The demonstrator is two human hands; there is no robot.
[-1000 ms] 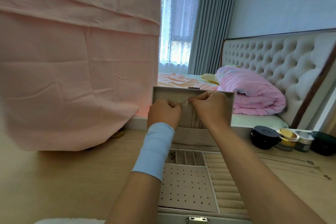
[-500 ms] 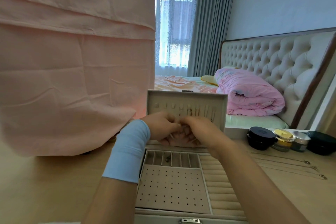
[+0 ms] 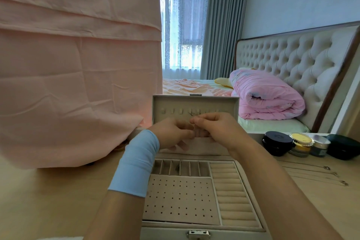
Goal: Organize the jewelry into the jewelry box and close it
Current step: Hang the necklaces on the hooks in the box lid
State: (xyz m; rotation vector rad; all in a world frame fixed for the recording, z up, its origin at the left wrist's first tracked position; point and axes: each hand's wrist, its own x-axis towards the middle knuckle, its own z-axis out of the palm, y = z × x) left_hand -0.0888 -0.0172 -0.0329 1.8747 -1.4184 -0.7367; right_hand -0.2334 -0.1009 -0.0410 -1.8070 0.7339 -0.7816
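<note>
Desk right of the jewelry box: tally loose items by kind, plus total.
Dark round lidded cases: 2
Small glass jars, one yellow-lidded, one silver-lidded: 2
Thin chain necklaces: 3
Total: 7

Your desk, and what it carries.
On the pale wooden desk in front of you sits the open jewelry box. To its right stands a row of small jars, with thin chains lying nearer you.
</note>
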